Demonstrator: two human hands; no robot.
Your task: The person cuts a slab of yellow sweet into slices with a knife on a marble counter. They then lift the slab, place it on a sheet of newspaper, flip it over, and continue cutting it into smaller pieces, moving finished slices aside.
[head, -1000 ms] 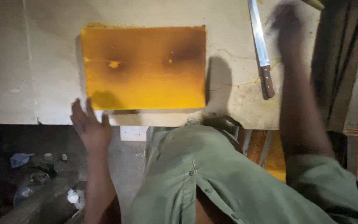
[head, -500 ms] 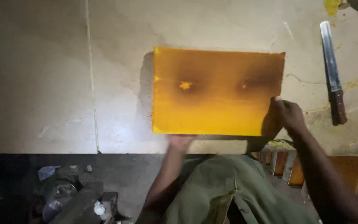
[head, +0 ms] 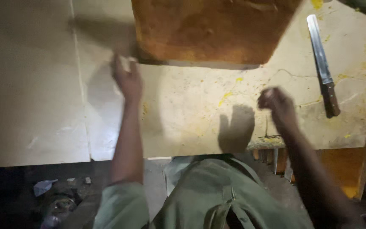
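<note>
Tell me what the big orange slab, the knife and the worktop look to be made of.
Large orange-yellow slab: probably a soft, matt, crumbly block; grainy face, yellow smears nearby. Long knife: shiny metal blade, dark handle, likely wood. Pale worktop: looks like stone or concrete; smooth, with a crack and a seam.

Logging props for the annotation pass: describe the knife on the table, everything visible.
The knife lies flat on the pale stone table, near its right end, blade pointing away from the person. Long, straight, grey metal blade; short dark brown handle, seemingly wood, nearest the table edge. Yellow smears mark the surface around it. Nothing touches it; the right hand hovers apart, to its left.
</note>
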